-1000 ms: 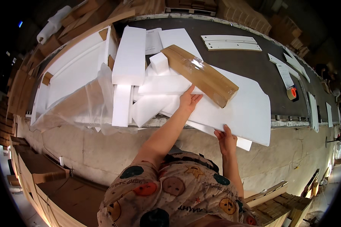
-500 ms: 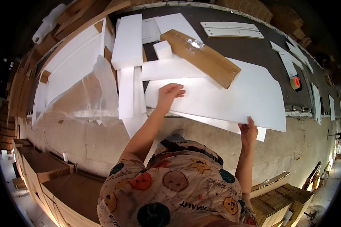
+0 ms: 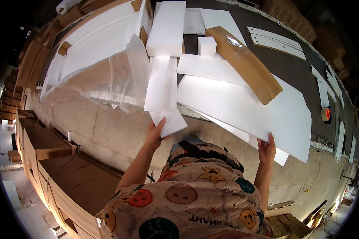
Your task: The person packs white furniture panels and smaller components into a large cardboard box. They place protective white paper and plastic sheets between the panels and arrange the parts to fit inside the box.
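Note:
Reaching to the near side of the bench, my left hand (image 3: 156, 133) pinches the corner of a white foam sheet (image 3: 172, 121), thumb on top and fingers underneath. That sheet sticks out past the bench edge from below long white foam strips (image 3: 159, 85). On the other side, my right hand (image 3: 267, 148) grips the near edge of a large white panel (image 3: 243, 107), with its fingertips over the rim. Another white sheet (image 3: 282, 157) shows under this panel. A taped brown cardboard box (image 3: 247, 65) lies slantwise across the panel's far part.
A small white foam block (image 3: 207, 46) and a thick foam block (image 3: 166, 32) sit farther back. To the left, clear plastic film (image 3: 123, 75) drapes beside a white frame (image 3: 95, 40). Drilled white strips (image 3: 276, 41) and a tape roll (image 3: 326, 114) lie right. Cardboard boxes (image 3: 79, 179) stand behind left.
My left hand has left the top of the large panel, moved left and nearer, and taken hold of the foam sheet's corner. My right hand stays on the panel's edge. The view has shifted left.

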A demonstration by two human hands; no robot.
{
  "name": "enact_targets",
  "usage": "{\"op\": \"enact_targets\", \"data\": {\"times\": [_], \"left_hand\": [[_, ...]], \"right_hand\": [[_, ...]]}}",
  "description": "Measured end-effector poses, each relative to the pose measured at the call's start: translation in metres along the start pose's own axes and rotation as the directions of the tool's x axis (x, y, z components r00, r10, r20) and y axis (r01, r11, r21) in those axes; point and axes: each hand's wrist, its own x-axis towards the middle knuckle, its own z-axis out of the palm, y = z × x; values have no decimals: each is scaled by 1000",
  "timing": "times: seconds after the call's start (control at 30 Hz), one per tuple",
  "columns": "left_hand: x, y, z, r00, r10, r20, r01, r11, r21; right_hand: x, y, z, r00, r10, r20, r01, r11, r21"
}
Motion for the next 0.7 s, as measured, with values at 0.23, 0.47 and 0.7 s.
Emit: {"op": "enact_targets", "data": {"times": [0.23,0.47,0.7], "left_hand": [[35,8,28,983,157,-100,-164,984,-71],[18,11,33,999,41,-14,-41,999,-34],[-45,58,84,828,63,557,-499,537,680]], "right_hand": [[-45,-51,50,940,-341,5,341,938,-60],[-5,-52,2,961,-266,-77,262,964,-53],[-21,-43,-2,963,-268,-33,265,961,-85]]}}
